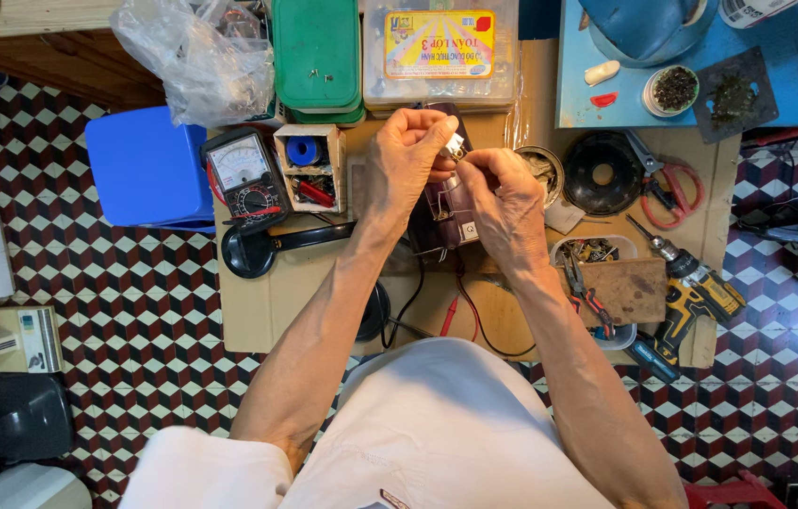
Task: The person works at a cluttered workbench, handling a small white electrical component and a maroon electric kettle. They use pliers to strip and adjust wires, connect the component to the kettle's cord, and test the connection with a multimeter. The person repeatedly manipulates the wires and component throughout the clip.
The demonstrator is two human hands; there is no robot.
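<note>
While the person sits over a checkered floor, a sheet of cardboard (pixel 267 302) serves as the work surface and as the landmark for all else. Off its left edge stands a blue plastic stool (pixel 146 168), the biggest thing nearby; at its far edge lie a crumpled clear plastic bag (pixel 194 58), a stack of green lidded boxes (pixel 316 57) and a clear box with a yellow label (pixel 439 52). On the cardboard's right end lies a yellow and black cordless drill (pixel 693 294), with a round black disc (pixel 602 173) and red-handled scissors (pixel 670 193) beyond it. Toward its left end sit a dial multimeter (pixel 246 179) and a small open wooden box (pixel 309 168). Over the cardboard's middle, the left hand (pixel 403 162) and right hand (pixel 504 203) meet above a dark device (pixel 451 219). Both hands pinch a small pale part (pixel 454 145) between thumb and fingertips, the other fingers curled in; its kind is too small to tell.
</note>
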